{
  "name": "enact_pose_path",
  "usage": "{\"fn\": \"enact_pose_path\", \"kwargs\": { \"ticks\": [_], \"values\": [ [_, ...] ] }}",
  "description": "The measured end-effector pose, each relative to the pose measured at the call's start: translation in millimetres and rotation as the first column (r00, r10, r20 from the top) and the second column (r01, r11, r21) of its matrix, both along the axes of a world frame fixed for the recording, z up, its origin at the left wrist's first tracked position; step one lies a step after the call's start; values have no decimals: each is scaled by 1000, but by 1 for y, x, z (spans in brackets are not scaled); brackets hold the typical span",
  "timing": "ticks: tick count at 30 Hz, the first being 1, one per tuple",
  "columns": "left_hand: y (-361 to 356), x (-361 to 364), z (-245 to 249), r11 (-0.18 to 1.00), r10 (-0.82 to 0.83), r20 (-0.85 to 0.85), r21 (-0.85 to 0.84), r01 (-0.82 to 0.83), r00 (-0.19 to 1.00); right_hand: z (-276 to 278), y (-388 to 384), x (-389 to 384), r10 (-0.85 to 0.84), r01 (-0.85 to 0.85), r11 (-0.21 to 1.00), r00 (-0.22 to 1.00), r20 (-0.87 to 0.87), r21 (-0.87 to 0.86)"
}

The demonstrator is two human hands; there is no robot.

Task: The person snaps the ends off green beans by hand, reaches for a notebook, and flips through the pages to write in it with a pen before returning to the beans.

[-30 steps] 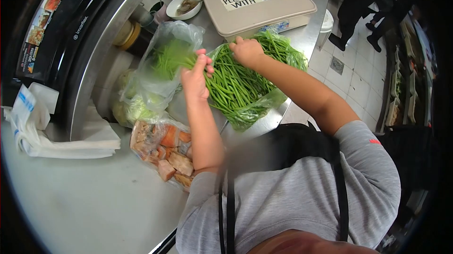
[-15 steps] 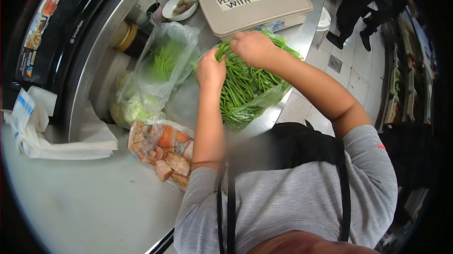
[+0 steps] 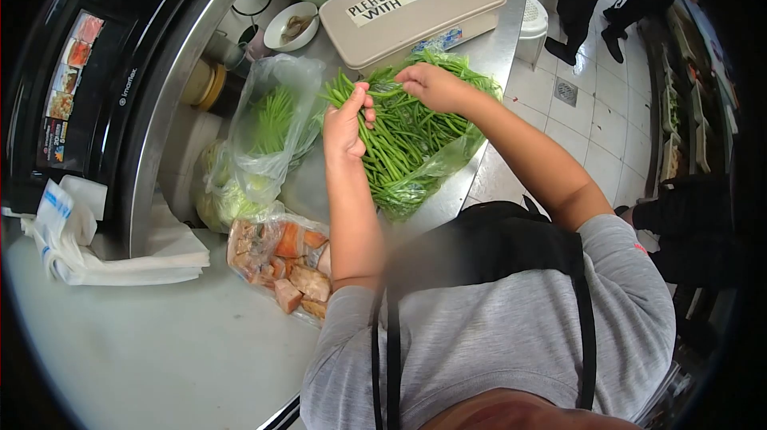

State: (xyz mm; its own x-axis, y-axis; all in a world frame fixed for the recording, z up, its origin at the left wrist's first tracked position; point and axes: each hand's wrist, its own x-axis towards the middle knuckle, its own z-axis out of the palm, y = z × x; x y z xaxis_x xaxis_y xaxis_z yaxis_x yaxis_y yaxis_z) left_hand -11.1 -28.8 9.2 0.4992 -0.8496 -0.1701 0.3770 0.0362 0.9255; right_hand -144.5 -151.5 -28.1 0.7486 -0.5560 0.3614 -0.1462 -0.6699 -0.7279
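A heap of long green beans (image 3: 399, 146) lies on an opened clear plastic bag (image 3: 435, 174) on the steel counter. My left hand (image 3: 345, 128) is closed around a few of the beans at the heap's left side, thumb up, with bean ends sticking out past it. Over the top of the heap, my right hand (image 3: 435, 88) has its fingers pinched together on a bean or beans; its fingertips partly hide them. To the left stands a clear bag with more cut green beans (image 3: 274, 120) in it.
A lidded beige box (image 3: 411, 10) sits behind the heap, with a white bowl (image 3: 291, 26) beside it. Nearer are a bag of pale leafy vegetable (image 3: 232, 190), a bag of meat-like chunks (image 3: 300, 270) and white plastic bags (image 3: 120, 246). Another person's legs (image 3: 587, 6) show beyond the counter.
My hands have moved apart; the right one has shifted away from the left. More bean ends now show beside my left hand. The view has shifted slightly.
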Motion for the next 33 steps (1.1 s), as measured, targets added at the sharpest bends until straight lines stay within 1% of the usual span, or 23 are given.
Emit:
{"fn": "enact_pose_path", "kwargs": {
  "ticks": [1,4,7,8,10,11,12,13,14,15,16,17,20,21,24,25,27,28,29,30,32,33],
  "values": [
    [0,-1,0,1000,-7,-3,3,7,1000,-3,2,0,30,-24,992,998,47,-123],
    [2,-2,-3,1000,-7,-14,0,7,1000,3,11,2,-32,-21,969,977,-212,-245],
    [3,-2,-8,999,30,7,-38,-30,1000,5,13,14,-164,148,985,960,-225,-89],
    [4,-4,-8,998,44,24,-52,-43,999,3,12,21,-176,184,982,975,-132,45],
    [5,-9,-6,994,80,64,-74,-75,995,-2,10,37,-232,207,926,972,44,316],
    [5,-12,-4,992,102,91,-83,-95,991,-2,7,44,-259,200,821,965,36,535],
    [6,-14,-3,989,125,117,-92,-115,985,1,4,51,-282,181,667,959,20,722],
    [9,-15,-4,988,123,113,-108,-111,986,2,2,56,-302,151,473,953,-1,868],
    [11,-13,-5,983,163,128,-110,-150,978,2,0,57,-201,173,690,979,-44,703],
    [13,-8,-5,976,203,141,-113,-187,969,0,-3,54,-113,153,859,987,-111,488],
    [15,-4,-6,967,241,154,-117,-224,958,-2,-2,54,-88,171,931,962,-258,323],
    [16,4,-8,958,274,161,-127,-255,948,-3,0,54,-88,155,978,916,-392,143],
    [18,18,-6,925,366,107,-153,-348,924,-31,19,50,-38,-13,995,857,-514,-95],
    [20,25,-14,922,372,76,-145,-359,925,-44,20,50,11,-61,995,861,-509,-81],
    [24,29,-18,915,390,19,-119,-386,920,-70,12,48,12,-42,994,960,-279,-101],
    [24,30,-20,919,384,1,-102,-382,923,-54,16,44,-32,34,999,979,-200,6],
    [20,26,-25,926,368,-38,-69,-370,929,-28,24,38,-24,31,998,993,-117,52],
    [17,22,-25,942,329,-55,-59,-332,943,-17,29,35,-24,30,997,997,-76,77],
    [12,16,-26,955,287,-72,-50,-291,955,-7,34,33,-32,33,999,998,-51,31],
    [8,11,-27,967,246,-89,-43,-250,965,-2,35,31,-4,2,999,999,-38,-52],
    [2,5,-27,983,174,-63,-49,-177,983,5,37,26,53,-56,974,998,-17,-220],
    [0,2,-27,988,140,-57,-60,-143,988,5,37,23,43,-53,956,998,-40,-288]
  ]
}}
